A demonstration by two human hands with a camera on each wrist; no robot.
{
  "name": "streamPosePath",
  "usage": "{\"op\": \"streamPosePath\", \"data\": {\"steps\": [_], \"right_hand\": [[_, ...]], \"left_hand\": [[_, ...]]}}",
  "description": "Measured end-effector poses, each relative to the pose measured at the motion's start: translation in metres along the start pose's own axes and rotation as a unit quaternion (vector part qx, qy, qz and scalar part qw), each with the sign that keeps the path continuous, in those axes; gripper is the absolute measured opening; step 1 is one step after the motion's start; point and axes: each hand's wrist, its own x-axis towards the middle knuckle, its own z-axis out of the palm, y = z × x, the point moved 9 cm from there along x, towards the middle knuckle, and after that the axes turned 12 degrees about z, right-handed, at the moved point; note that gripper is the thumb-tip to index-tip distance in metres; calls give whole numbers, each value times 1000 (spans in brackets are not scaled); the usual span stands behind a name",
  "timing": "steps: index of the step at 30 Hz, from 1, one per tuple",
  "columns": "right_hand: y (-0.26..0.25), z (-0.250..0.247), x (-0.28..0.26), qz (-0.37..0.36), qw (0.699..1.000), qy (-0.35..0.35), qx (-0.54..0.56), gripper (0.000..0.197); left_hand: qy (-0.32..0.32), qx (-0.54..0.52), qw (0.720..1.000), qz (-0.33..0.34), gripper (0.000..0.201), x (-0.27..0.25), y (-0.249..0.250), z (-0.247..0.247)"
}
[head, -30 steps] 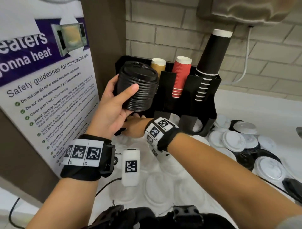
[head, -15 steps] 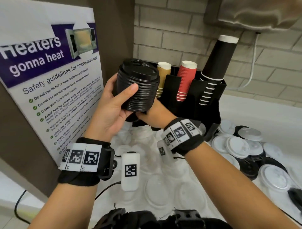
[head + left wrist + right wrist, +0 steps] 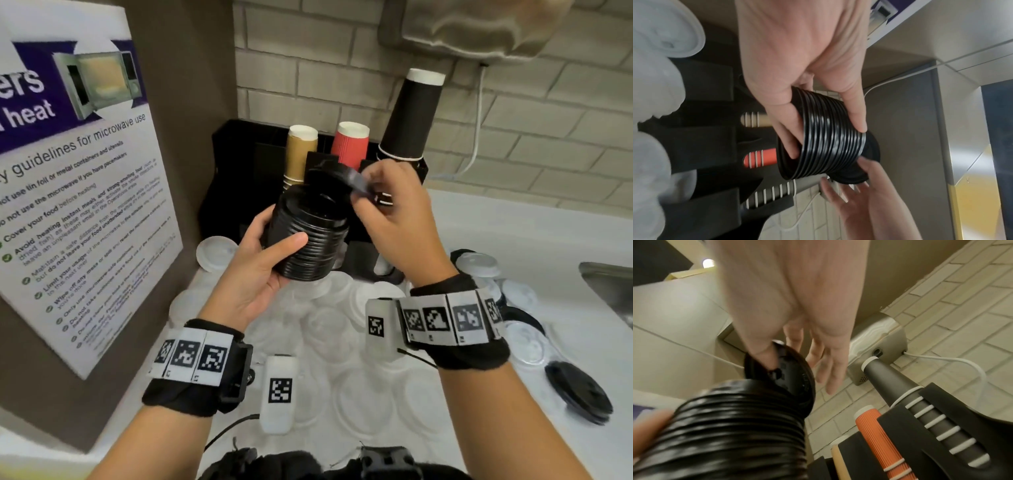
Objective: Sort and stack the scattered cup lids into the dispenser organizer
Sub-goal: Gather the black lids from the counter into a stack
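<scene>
My left hand [image 3: 270, 260] grips a tall stack of black lids [image 3: 308, 236] in front of the black dispenser organizer [image 3: 233, 178]; the stack [image 3: 830, 142] shows between thumb and fingers in the left wrist view. My right hand [image 3: 380, 202] pinches a single black lid [image 3: 337, 178] by its rim, tilted up just above the stack's top. In the right wrist view the single black lid [image 3: 789, 374] sits under my thumb, with the other fingers spread, above the stack [image 3: 735, 426]. White lids [image 3: 363, 394] lie scattered on the counter below.
The organizer holds stacks of tan cups [image 3: 299, 150], red cups [image 3: 351, 145] and tall black cups [image 3: 411, 116]. A microwave poster [image 3: 78, 192] stands at left. More white and black lids [image 3: 579, 390] lie at right, near a sink edge [image 3: 606, 284].
My right hand came up from under the stack to its top and now pinches one black lid, tilted up. The left hand lowered the stack slightly and holds it more upright.
</scene>
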Motion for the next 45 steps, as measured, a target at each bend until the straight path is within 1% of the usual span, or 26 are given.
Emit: {"op": "streamPosePath", "data": {"steps": [2, 3, 4, 5, 9, 12, 14, 17, 22, 27, 31, 36, 38, 39, 41, 42, 43, 44, 45], "right_hand": [[3, 12, -10, 10, 994, -105, 18, 25], [5, 15, -16, 16, 988, -147, 39, 28], [7, 16, -20, 19, 983, -172, 58, 32], [8, 15, -23, 20, 981, -181, 68, 33], [15, 8, -28, 22, 981, -179, 65, 32], [18, 3, -30, 18, 983, -174, 48, 30], [18, 1, -32, 17, 984, -174, 35, 31], [20, -3, -34, 17, 984, -176, 31, 30], [21, -10, -34, -7, 984, -181, -1, 31], [22, -21, -34, -12, 985, -169, 8, 32], [26, -22, -36, -8, 983, -183, -5, 32], [28, -25, -38, -14, 984, -177, -8, 33], [29, -29, -39, -17, 984, -179, 2, 32], [32, -34, -38, -7, 985, -173, 13, 31], [44, -51, -33, 42, 990, -133, 38, 24], [55, -62, -29, 75, 991, -109, 36, 18], [70, -71, -26, 113, 989, -94, 7, 14], [88, -78, -25, 155, 982, -97, -48, 12], [109, -82, -26, 196, 966, -115, -121, 14]], "left_hand": [[-5, 0, 1000, -6, 60, -2, -8, 6], [-10, 1, 1000, -9, 61, -3, -11, 10], [-14, 0, 1000, -12, 62, -4, -15, 14], [-18, 1, 1000, -15, 63, -5, -18, 18], [-22, 11, 999, -31, 77, -10, -30, 27], [-29, 10, 999, -36, 67, -15, -36, 30], [-33, 14, 999, -39, 64, -17, -40, 30], [-40, 26, 998, -41, 67, -19, -44, 31], [-43, 30, 997, -51, 73, -20, -53, 33], [-56, 35, 996, -58, 81, -22, -60, 41], [-54, 26, 997, -53, 78, -22, -61, 46], [-50, 15, 997, -50, 72, -21, -65, 50], [-53, 11, 997, -52, 77, -20, -66, 52], [-53, 5, 997, -54, 84, -21, -67, 53], [-47, -6, 997, -57, 99, -20, -68, 53], [-40, -10, 998, -57, 99, -20, -69, 52], [-30, -12, 998, -57, 92, -19, -70, 49], [-20, -14, 998, -56, 82, -19, -70, 47], [-11, -14, 998, -56, 77, -19, -70, 44]]}}
